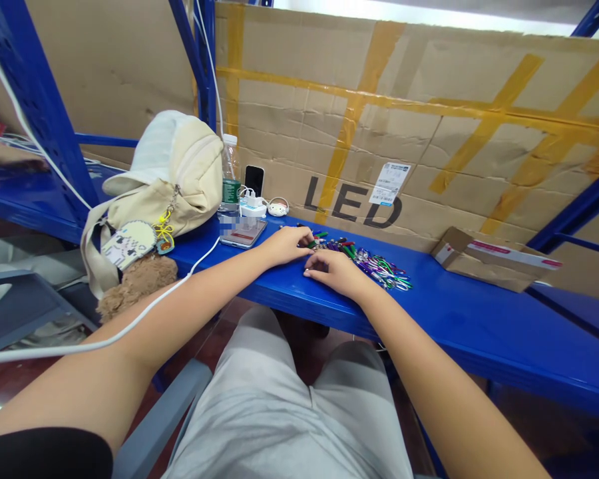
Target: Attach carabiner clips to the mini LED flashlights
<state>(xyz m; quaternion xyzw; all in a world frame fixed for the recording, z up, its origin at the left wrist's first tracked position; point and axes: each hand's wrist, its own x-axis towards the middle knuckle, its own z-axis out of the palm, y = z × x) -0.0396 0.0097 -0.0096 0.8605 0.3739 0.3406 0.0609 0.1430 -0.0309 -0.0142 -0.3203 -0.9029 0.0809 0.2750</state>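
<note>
A pile of small shiny clips point(379, 266) in purple, green, red and silver lies on the blue shelf top, some with looped ends like carabiners. At the pile's left end is my left hand point(288, 245), its fingers curled and closed. My right hand point(337, 271) rests just in front of the pile, thumb and fingers bent toward each other in a pinch. The fingertips of both hands almost meet. Whatever they hold, if anything, is too small to make out.
Left of my hands lie a phone point(243, 231), a water bottle point(230, 176), a white power adapter point(252, 206) and a cream bag point(194, 173). A white cable point(164, 293) crosses above my left forearm. An open cardboard box point(499, 259) stands right. Another person's hand point(10, 154) shows far left.
</note>
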